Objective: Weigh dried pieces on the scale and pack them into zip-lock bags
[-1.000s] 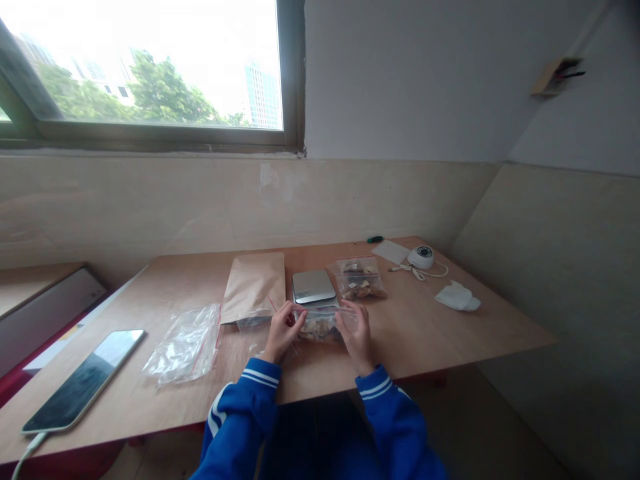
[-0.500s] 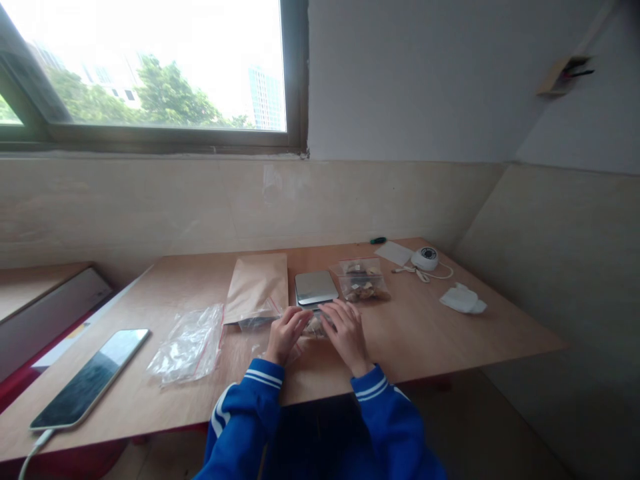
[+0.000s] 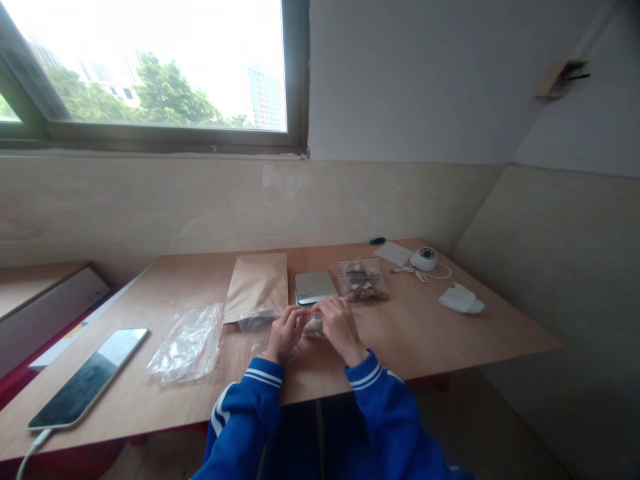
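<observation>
Both my hands meet over a small clear zip bag of brown pieces [image 3: 313, 324] lying on the wooden table [image 3: 430, 333]. My left hand [image 3: 285, 333] grips its left end with curled fingers. My right hand [image 3: 339, 321] pinches the bag's top edge from the right, and together they hide most of the bag. Just behind the hands sits a small silver scale [image 3: 315, 287]. A second filled zip bag [image 3: 363, 280] lies right of the scale. A brown paper pouch [image 3: 257, 285] lies to the left.
Empty clear zip bags [image 3: 187, 343] lie at the left, and a phone [image 3: 89, 377] on a cable rests near the left edge. At the back right are a white round device [image 3: 424, 258] with cord, a white sheet [image 3: 393, 253], a crumpled tissue [image 3: 461, 299] and a green pen [image 3: 377, 241].
My hands have closed in from the bag's two ends toward its middle and slid slightly away from me. The bag is now mostly covered.
</observation>
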`<state>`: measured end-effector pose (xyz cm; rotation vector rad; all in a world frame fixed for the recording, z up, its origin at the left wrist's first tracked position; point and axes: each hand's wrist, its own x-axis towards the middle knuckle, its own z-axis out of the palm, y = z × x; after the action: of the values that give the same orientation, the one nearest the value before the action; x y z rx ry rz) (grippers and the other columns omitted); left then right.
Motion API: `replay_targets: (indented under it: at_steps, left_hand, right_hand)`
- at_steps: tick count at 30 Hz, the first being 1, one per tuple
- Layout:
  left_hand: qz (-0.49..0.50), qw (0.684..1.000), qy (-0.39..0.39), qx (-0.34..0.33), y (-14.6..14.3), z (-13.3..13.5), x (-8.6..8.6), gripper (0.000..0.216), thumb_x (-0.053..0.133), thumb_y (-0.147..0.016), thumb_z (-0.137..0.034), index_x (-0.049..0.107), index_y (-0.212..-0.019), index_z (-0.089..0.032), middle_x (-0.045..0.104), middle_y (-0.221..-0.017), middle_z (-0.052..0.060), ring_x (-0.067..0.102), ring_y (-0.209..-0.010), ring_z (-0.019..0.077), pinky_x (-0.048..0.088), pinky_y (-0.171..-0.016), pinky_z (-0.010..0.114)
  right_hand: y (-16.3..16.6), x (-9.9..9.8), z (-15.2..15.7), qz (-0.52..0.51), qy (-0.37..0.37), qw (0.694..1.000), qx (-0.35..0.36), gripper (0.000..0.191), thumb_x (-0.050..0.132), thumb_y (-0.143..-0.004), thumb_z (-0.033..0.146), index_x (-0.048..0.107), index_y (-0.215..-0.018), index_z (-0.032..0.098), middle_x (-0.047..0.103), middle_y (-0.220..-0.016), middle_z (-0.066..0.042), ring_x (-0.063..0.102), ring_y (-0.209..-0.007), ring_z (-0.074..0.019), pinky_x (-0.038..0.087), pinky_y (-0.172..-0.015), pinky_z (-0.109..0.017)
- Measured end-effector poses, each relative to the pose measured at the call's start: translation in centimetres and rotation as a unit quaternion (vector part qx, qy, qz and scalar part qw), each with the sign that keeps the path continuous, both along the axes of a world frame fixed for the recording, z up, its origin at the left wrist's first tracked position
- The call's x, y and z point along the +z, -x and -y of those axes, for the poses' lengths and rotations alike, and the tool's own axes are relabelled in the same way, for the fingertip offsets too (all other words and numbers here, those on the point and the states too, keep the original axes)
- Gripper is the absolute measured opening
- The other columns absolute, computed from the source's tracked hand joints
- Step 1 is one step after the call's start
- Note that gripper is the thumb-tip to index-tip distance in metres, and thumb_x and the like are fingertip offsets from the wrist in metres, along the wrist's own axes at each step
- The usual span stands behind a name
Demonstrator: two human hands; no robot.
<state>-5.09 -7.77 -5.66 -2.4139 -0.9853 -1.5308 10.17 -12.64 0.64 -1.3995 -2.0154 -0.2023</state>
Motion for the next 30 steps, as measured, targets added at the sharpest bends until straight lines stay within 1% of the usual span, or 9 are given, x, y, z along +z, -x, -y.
replay_targets:
  at_steps: [3, 5, 9, 11, 13, 17, 21, 26, 30]
  left_hand:
    - [-0.005, 1.0, 0.006, 0.003, 0.0, 0.0, -0.1, 0.014, 0.049, -0.089, -0.024, 0.061, -0.093, -0.019, 0.064, -0.085, 0.004, 0.063, -0.065, 0.008, 0.046, -0.051, 0.014]
    - [0.002, 1.0, 0.009, 0.007, 0.0, 0.0, -0.2, 0.013, 0.049, -0.089, -0.023, 0.061, -0.093, -0.019, 0.064, -0.085, 0.004, 0.063, -0.065, 0.0081, 0.046, -0.052, 0.014]
    - [0.026, 0.999, 0.021, 0.016, 0.0, -0.1, -0.2, 0.012, 0.05, -0.088, -0.022, 0.06, -0.092, -0.018, 0.064, -0.085, 0.004, 0.064, -0.067, 0.0086, 0.047, -0.052, 0.014]
    - [0.036, 0.999, 0.027, 0.023, 0.0, -0.2, -0.3, 0.012, 0.049, -0.089, -0.023, 0.06, -0.091, -0.018, 0.065, -0.084, 0.004, 0.064, -0.066, 0.0089, 0.047, -0.052, 0.015]
    - [0.042, 0.998, 0.027, 0.029, -0.1, -0.2, -0.3, 0.011, 0.05, -0.089, -0.023, 0.06, -0.09, -0.018, 0.065, -0.083, 0.004, 0.064, -0.066, 0.0089, 0.047, -0.052, 0.015]
    - [0.038, 0.999, 0.014, 0.023, -0.1, -0.2, -0.1, 0.008, 0.052, -0.087, -0.022, 0.06, -0.089, -0.019, 0.065, -0.082, 0.003, 0.063, -0.064, 0.0084, 0.047, -0.052, 0.015]
    - [0.054, 0.998, 0.01, 0.022, -0.2, -0.2, 0.0, 0.007, 0.053, -0.087, -0.021, 0.06, -0.089, -0.019, 0.064, -0.081, 0.002, 0.063, -0.064, 0.0079, 0.046, -0.052, 0.015]
    - [0.086, 0.996, 0.023, 0.023, -0.1, -0.1, 0.2, 0.007, 0.053, -0.086, -0.02, 0.06, -0.09, -0.019, 0.063, -0.082, 0.001, 0.062, -0.064, 0.0072, 0.047, -0.053, 0.014]
    - [0.067, 0.997, 0.03, 0.008, -0.1, 0.0, 0.4, 0.009, 0.051, -0.088, -0.021, 0.06, -0.09, -0.019, 0.064, -0.082, 0.002, 0.064, -0.069, 0.0086, 0.049, -0.058, 0.015]
  right_hand:
    - [0.4, -0.3, -0.2, 0.002, 0.003, 1.0, -0.016, 0.021, 0.045, -0.085, 0.001, 0.056, -0.079, 0.018, 0.063, -0.078, -0.002, 0.053, -0.079, -0.019, 0.033, -0.075, -0.032]
    - [0.5, -0.4, -0.3, 0.004, 0.005, 1.0, -0.02, 0.022, 0.045, -0.085, 0.001, 0.056, -0.079, 0.018, 0.063, -0.078, -0.002, 0.053, -0.079, -0.0189, 0.033, -0.075, -0.031]
    - [0.3, -0.5, -0.4, 0.007, 0.003, 1.0, -0.011, 0.016, 0.046, -0.092, 0.016, 0.059, -0.085, 0.02, 0.066, -0.083, -0.002, 0.055, -0.08, -0.0184, 0.033, -0.076, -0.031]
    - [-0.3, -0.7, -0.4, 0.006, 0.003, 1.0, -0.014, 0.015, 0.047, -0.093, 0.024, 0.061, -0.089, 0.02, 0.068, -0.086, -0.002, 0.056, -0.081, -0.0185, 0.033, -0.075, -0.03]
    - [-1.1, -0.9, -0.5, 0.01, 0.008, 1.0, -0.023, 0.017, 0.049, -0.093, 0.028, 0.064, -0.086, 0.021, 0.069, -0.081, -0.002, 0.057, -0.077, -0.0184, 0.032, -0.074, -0.03]
    - [-2.2, -1.4, -0.6, 0.009, 0.027, 0.999, -0.026, 0.023, 0.051, -0.092, 0.024, 0.067, -0.075, 0.022, 0.07, -0.07, 0.0, 0.059, -0.068, -0.0158, 0.031, -0.073, -0.03]
    - [-2.1, -1.4, -0.3, -0.021, 0.043, 0.998, -0.03, 0.023, 0.051, -0.092, 0.024, 0.07, -0.08, 0.025, 0.074, -0.076, 0.002, 0.062, -0.065, -0.0131, 0.03, -0.071, -0.029]
    - [-2.8, -1.2, 0.1, -0.024, 0.052, 0.998, -0.004, 0.02, 0.051, -0.092, 0.028, 0.071, -0.093, 0.028, 0.074, -0.088, 0.0, 0.064, -0.075, -0.0147, 0.032, -0.071, -0.029]
    - [-3.9, -1.3, 0.2, -0.026, 0.053, 0.998, 0.004, 0.023, 0.05, -0.091, 0.018, 0.072, -0.086, 0.025, 0.074, -0.083, 0.0, 0.063, -0.07, -0.0142, 0.035, -0.07, -0.029]
